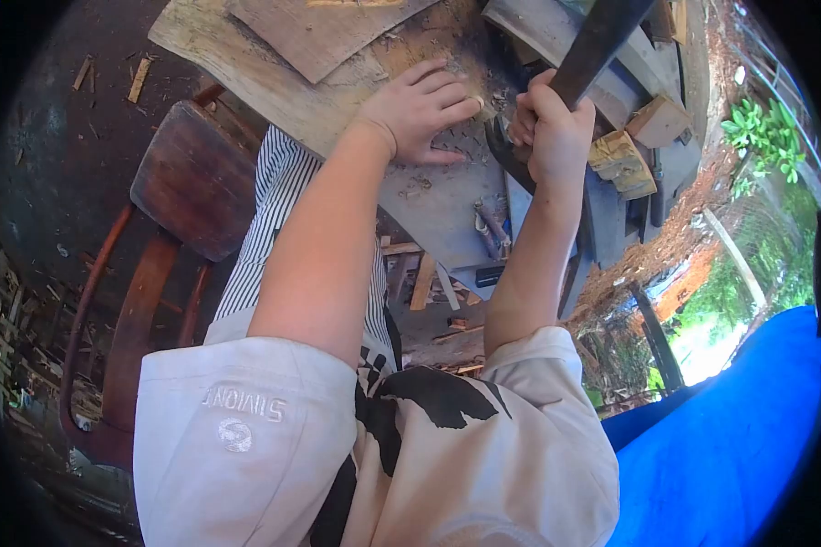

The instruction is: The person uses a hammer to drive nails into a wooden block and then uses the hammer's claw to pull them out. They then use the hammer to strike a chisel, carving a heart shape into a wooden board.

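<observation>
My left hand [424,108] rests on the wooden worktop [429,205], palm down with fingers spread and nothing in its grip. To its right, my right hand [556,128] is closed around a dark long-bladed tool [602,46]. The broad dark part rises from the fist toward the top edge of the view, and a curved dark end [499,146] shows below the fist, near the left fingertips. What kind of tool it is, I cannot tell. Wood chips and shavings lie on the worktop around the left hand.
A flat board [324,36] lies at the worktop's far left. Wooden blocks [622,164] sit right of my right hand. Small tool-like pieces [491,228] lie near the front edge. A wooden chair [196,178] stands at left, and blue fabric [730,438] fills the lower right.
</observation>
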Demonstrator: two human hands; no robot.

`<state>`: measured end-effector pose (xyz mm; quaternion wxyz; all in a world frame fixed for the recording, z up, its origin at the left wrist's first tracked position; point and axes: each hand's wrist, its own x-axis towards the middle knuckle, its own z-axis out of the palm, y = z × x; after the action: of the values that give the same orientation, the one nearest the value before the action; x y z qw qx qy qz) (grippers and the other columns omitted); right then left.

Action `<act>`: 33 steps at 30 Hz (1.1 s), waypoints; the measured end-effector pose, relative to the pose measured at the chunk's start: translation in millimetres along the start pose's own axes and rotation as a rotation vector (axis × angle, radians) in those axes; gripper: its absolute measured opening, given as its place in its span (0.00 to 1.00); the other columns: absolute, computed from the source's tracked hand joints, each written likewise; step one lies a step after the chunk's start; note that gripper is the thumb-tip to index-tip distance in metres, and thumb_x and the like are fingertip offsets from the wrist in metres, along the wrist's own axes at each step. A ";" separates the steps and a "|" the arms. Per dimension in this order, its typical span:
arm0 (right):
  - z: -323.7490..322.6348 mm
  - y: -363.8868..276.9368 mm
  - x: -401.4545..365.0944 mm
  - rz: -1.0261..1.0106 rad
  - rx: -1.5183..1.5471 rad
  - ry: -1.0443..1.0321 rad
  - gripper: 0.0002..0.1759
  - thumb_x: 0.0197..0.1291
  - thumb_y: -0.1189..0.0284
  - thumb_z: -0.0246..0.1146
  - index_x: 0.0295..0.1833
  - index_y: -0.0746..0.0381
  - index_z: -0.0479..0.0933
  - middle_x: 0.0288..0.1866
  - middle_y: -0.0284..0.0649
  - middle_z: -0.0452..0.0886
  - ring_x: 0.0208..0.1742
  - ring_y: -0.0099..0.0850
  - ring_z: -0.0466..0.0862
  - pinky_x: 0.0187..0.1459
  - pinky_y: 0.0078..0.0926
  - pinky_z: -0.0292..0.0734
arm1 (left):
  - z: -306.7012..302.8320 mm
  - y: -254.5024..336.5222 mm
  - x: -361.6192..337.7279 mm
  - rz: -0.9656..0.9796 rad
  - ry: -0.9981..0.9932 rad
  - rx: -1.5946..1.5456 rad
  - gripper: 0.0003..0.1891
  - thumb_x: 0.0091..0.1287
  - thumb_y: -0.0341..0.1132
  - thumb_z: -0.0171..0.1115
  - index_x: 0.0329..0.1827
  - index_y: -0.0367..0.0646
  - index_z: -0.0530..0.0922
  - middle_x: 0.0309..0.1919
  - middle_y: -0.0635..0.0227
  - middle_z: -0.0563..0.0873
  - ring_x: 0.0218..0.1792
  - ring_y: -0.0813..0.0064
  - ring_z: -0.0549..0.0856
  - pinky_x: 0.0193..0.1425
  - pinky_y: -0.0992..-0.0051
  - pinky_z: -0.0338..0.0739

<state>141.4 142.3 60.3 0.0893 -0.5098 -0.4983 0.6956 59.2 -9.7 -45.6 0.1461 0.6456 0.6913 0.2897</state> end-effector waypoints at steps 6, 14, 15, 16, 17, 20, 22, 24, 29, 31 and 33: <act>5.3 15.2 -1.6 -0.147 -0.356 -0.004 0.04 0.51 0.80 0.57 0.26 0.66 0.73 0.18 0.33 0.72 0.17 0.19 0.69 0.19 0.19 0.61 | -0.8 0.1 -0.4 0.008 -0.003 0.015 0.37 0.51 0.63 0.65 0.60 0.50 0.73 0.52 0.67 0.79 0.62 0.66 0.74 0.77 0.61 0.57; -11.7 49.8 -26.4 -0.533 0.369 0.013 0.05 0.47 0.83 0.48 0.29 0.62 0.63 0.15 0.36 0.61 0.14 0.26 0.61 0.19 0.28 0.63 | 1.0 -0.9 0.9 -0.027 -0.017 0.034 0.38 0.53 0.64 0.63 0.61 0.48 0.73 0.55 0.63 0.79 0.62 0.65 0.75 0.76 0.61 0.57; -17.2 55.6 -25.5 -0.531 0.373 0.012 0.05 0.47 0.83 0.48 0.29 0.62 0.63 0.15 0.36 0.61 0.14 0.26 0.61 0.19 0.28 0.63 | 0.8 -1.3 0.8 -0.010 -0.017 0.025 0.38 0.53 0.64 0.63 0.61 0.48 0.73 0.55 0.62 0.79 0.62 0.64 0.75 0.76 0.61 0.57; -23.0 60.8 -23.9 -0.492 0.487 0.026 0.05 0.47 0.81 0.48 0.29 0.60 0.63 0.15 0.36 0.60 0.14 0.26 0.60 0.18 0.28 0.62 | 0.8 -1.1 -0.1 0.007 -0.018 0.015 0.38 0.54 0.65 0.63 0.61 0.48 0.73 0.56 0.61 0.79 0.62 0.64 0.75 0.76 0.61 0.57; -30.1 65.2 -21.4 -0.450 0.599 0.042 0.04 0.47 0.79 0.49 0.28 0.58 0.62 0.15 0.35 0.59 0.14 0.26 0.58 0.18 0.29 0.61 | 1.3 -1.2 -0.7 0.005 -0.024 0.015 0.38 0.54 0.65 0.63 0.61 0.48 0.73 0.56 0.61 0.79 0.62 0.64 0.75 0.76 0.61 0.57; -38.9 64.4 -17.1 -0.339 0.621 0.103 0.03 0.47 0.75 0.49 0.27 0.55 0.62 0.14 0.35 0.57 0.14 0.26 0.56 0.19 0.28 0.58 | 3.7 -1.4 0.9 0.002 -0.029 0.033 0.38 0.53 0.65 0.63 0.61 0.48 0.73 0.56 0.60 0.79 0.62 0.62 0.75 0.76 0.61 0.57; -43.8 62.8 -13.0 -0.307 0.663 0.089 0.03 0.47 0.74 0.49 0.26 0.56 0.62 0.14 0.35 0.56 0.14 0.26 0.55 0.19 0.28 0.57 | 5.1 -2.0 -0.3 -0.002 -0.018 0.018 0.38 0.53 0.64 0.64 0.61 0.48 0.73 0.56 0.59 0.79 0.62 0.61 0.75 0.76 0.61 0.58; -52.9 59.9 -5.1 -0.209 0.728 -0.038 0.03 0.46 0.74 0.50 0.25 0.56 0.63 0.14 0.34 0.56 0.15 0.26 0.54 0.20 0.28 0.55 | 5.6 -1.9 -1.2 -0.007 -0.007 0.012 0.38 0.52 0.64 0.64 0.61 0.48 0.73 0.56 0.59 0.80 0.62 0.61 0.75 0.76 0.61 0.59; -55.4 36.5 10.2 -0.089 0.633 -0.259 0.04 0.46 0.75 0.51 0.25 0.59 0.62 0.14 0.35 0.56 0.15 0.26 0.54 0.22 0.29 0.56 | 7.0 -3.0 -1.4 -0.017 -0.006 0.006 0.38 0.52 0.63 0.65 0.61 0.48 0.73 0.57 0.59 0.79 0.62 0.60 0.75 0.75 0.60 0.59; -43.1 28.9 -4.2 -0.312 0.400 -0.406 0.06 0.46 0.75 0.52 0.25 0.62 0.61 0.15 0.37 0.58 0.16 0.28 0.57 0.22 0.30 0.57 | 8.6 -4.5 -2.6 -0.023 0.014 -0.042 0.38 0.53 0.63 0.65 0.61 0.48 0.72 0.58 0.59 0.79 0.62 0.60 0.75 0.76 0.60 0.59; -34.9 39.9 -20.2 -0.378 0.410 -0.422 0.06 0.43 0.80 0.53 0.26 0.64 0.62 0.16 0.39 0.62 0.17 0.30 0.61 0.24 0.33 0.64 | 7.8 -3.8 -3.4 -0.037 -0.004 -0.038 0.38 0.53 0.63 0.64 0.62 0.48 0.71 0.58 0.60 0.78 0.63 0.60 0.74 0.76 0.61 0.58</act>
<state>194.0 131.0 42.1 0.2121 -0.2247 -0.4412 0.8425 61.1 -11.5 -54.6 0.1651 0.6303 0.6972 0.2990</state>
